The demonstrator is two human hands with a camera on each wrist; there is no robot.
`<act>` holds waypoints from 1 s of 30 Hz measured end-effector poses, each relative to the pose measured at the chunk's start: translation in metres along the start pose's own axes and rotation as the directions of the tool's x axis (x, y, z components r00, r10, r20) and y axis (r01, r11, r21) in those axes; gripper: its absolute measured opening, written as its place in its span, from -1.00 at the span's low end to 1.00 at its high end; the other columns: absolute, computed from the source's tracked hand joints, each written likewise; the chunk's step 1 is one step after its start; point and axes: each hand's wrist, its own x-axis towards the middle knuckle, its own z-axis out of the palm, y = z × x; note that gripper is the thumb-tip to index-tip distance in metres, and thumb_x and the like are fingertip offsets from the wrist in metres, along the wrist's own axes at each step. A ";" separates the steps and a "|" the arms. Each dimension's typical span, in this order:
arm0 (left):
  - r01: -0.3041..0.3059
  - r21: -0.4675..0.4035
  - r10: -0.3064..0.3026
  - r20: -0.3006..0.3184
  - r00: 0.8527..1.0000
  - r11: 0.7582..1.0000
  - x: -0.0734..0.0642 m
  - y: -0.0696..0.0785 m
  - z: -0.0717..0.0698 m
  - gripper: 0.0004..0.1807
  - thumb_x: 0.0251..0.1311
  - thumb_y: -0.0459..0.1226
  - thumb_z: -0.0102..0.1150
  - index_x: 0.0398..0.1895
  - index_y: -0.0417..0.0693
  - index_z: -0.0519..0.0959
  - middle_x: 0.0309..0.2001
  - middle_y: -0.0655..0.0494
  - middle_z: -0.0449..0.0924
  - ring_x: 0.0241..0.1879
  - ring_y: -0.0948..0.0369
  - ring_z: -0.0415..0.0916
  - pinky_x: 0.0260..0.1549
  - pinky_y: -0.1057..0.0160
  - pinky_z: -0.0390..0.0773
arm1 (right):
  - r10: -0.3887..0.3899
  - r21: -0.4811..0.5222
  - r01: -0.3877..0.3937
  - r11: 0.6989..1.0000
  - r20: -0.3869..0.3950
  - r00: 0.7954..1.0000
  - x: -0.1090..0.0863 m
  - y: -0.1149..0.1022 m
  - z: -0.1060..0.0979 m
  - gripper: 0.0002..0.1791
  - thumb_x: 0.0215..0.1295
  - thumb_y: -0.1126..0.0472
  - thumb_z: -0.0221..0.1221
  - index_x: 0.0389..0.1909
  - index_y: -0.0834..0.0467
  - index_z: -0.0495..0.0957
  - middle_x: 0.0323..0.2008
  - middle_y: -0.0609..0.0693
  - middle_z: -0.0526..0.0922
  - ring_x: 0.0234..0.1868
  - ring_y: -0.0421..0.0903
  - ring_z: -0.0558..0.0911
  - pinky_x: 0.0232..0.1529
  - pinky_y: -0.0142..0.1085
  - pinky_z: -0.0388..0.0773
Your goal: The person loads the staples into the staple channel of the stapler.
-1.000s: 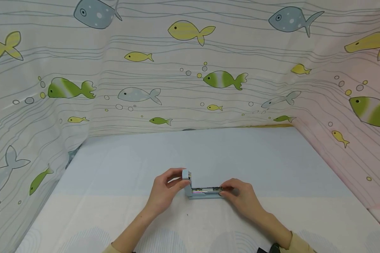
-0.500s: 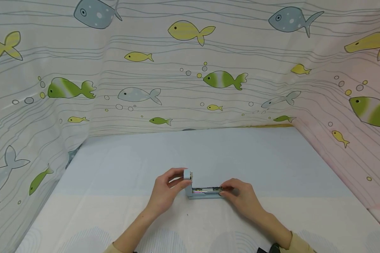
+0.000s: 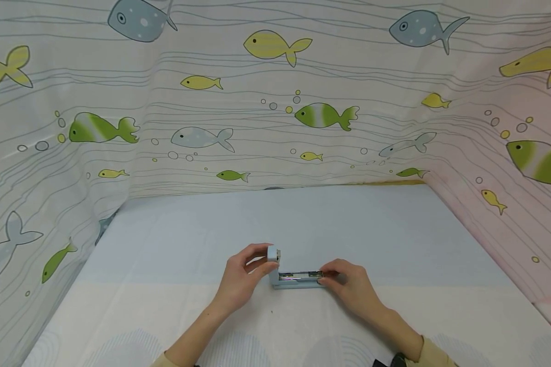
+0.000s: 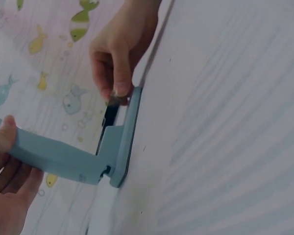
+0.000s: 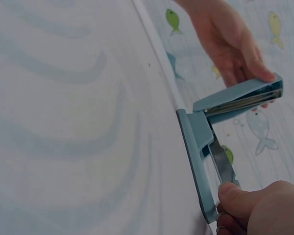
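A light blue stapler [image 3: 298, 286] rests on the table, opened out, with its top arm [image 4: 59, 156] swung up steeply from the base. My left hand [image 3: 238, 278] holds the raised end of that arm between thumb and fingers. Along the base runs the metal staple magazine [image 5: 222, 161], uncovered. At the magazine's far right end, my right hand [image 3: 352, 283] pinches the tip with thumb and fingers, which hide it. The underside of the top arm, with a metal strip inside, shows in the right wrist view.
A pale cloth [image 3: 349, 224] with a blue-grey band and faint circle patterns covers the table. Fish-printed curtains [image 3: 257, 112] stand at the back and both sides. One tiny dark speck [image 3: 272, 311] lies in front of the stapler.
The stapler's raised top arm has tipped slightly to the right, and my left hand has moved with it. My right hand stays in place on the magazine end.
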 end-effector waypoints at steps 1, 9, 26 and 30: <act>-0.002 0.001 0.002 0.002 1.000 1.000 0.000 0.000 0.000 -0.56 0.20 -0.28 0.38 0.15 -0.09 0.57 0.07 -0.08 0.60 0.13 -0.06 0.59 0.02 0.31 0.68 | 0.001 0.005 -0.001 1.000 -0.001 1.000 0.000 0.000 0.000 -0.73 0.02 0.34 0.48 -0.24 0.08 0.70 -0.31 -0.17 0.72 -0.32 -0.28 0.63 -0.26 -0.54 0.58; -0.035 0.025 0.035 0.008 0.999 0.999 0.001 -0.002 0.002 -0.57 0.20 -0.28 0.37 0.15 -0.06 0.56 0.05 -0.03 0.62 0.13 0.00 0.59 0.10 0.32 0.63 | 0.008 0.005 -0.008 1.000 0.001 1.000 0.000 0.000 0.001 -0.74 0.02 0.35 0.48 -0.25 0.07 0.70 -0.31 -0.18 0.72 -0.33 -0.28 0.63 -0.27 -0.50 0.60; -0.078 0.033 0.077 0.027 0.997 0.996 0.002 -0.004 0.005 -0.54 0.21 -0.33 0.36 0.19 -0.05 0.54 0.06 0.01 0.62 0.14 0.10 0.57 0.23 0.27 0.55 | 0.011 -0.024 -0.011 1.000 0.003 1.000 0.000 -0.002 -0.001 -0.71 -0.01 0.36 0.49 -0.25 0.07 0.70 -0.31 -0.20 0.72 -0.31 -0.31 0.62 -0.27 -0.46 0.62; -0.078 0.042 0.076 0.031 0.997 0.996 0.002 -0.004 0.007 -0.54 0.20 -0.33 0.37 0.19 -0.05 0.54 0.09 0.01 0.62 0.14 0.07 0.57 0.23 0.27 0.55 | 0.008 -0.023 -0.008 1.000 0.002 1.000 0.000 -0.003 -0.001 -0.71 -0.02 0.37 0.49 -0.25 0.08 0.70 -0.32 -0.20 0.71 -0.32 -0.31 0.62 -0.28 -0.47 0.62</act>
